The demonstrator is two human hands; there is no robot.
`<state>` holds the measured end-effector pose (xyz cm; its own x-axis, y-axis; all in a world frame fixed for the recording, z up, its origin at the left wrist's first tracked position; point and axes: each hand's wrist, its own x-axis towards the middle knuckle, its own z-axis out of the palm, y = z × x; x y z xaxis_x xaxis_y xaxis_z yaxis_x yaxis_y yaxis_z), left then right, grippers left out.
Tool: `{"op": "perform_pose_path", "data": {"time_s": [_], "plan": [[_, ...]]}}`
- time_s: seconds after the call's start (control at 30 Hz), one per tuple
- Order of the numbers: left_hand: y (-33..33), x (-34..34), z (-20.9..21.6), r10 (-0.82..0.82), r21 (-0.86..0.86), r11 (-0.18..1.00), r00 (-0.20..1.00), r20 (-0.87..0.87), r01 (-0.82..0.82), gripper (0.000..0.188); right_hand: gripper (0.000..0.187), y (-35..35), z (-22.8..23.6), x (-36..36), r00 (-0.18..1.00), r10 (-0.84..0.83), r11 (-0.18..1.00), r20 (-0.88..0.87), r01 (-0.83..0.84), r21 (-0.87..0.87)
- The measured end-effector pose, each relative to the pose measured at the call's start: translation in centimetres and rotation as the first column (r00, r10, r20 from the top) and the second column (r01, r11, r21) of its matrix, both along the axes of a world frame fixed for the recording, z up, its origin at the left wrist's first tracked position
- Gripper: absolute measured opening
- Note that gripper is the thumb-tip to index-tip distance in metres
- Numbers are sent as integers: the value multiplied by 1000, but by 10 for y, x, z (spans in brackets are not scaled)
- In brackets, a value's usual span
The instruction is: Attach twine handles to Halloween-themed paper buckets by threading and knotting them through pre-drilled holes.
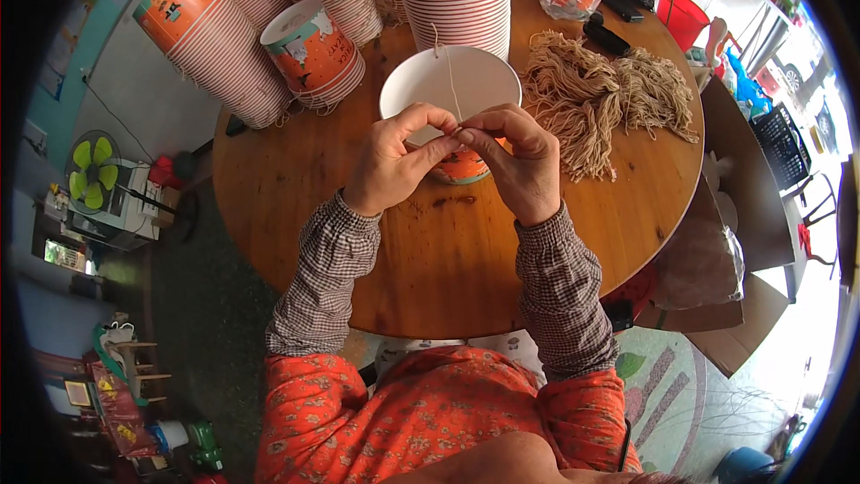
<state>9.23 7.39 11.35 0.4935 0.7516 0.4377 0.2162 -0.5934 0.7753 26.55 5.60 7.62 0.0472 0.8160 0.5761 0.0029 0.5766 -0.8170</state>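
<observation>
An orange paper bucket (414, 85) with a white inside stands in front of me on the round wooden table. A thin pale cord (453, 90) comes through its far rim and runs across the mouth toward me. At the near rim my left hand (396, 161) is closed, thumb and forefinger pinching the cord's end. Beside it my right hand (524, 161) is closed in a pinch at the same spot, fingertips touching the left's. The fingers hide the exact point where cord and near rim meet.
Tall stacks of nested orange buckets (452, 0) line the table's far side, with a shorter stack (315, 54) at left. A bundle of loose beige cords (609, 94) lies at right, near a black object (606, 38). Cardboard boxes (752, 179) stand beyond the table's right edge.
</observation>
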Motion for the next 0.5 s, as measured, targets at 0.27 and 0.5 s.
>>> {"op": "perform_pose_path", "data": {"time_s": [0.27,0.5], "plan": [[-6,3,-7,44,-157,988,973,227,-8,10,10,-3,4,-7,993,-88,994,79,83,64],[-11,7,-5,133,-215,973,962,238,-82,8,11,-3,-1,-11,986,-145,984,84,135,118]]}}
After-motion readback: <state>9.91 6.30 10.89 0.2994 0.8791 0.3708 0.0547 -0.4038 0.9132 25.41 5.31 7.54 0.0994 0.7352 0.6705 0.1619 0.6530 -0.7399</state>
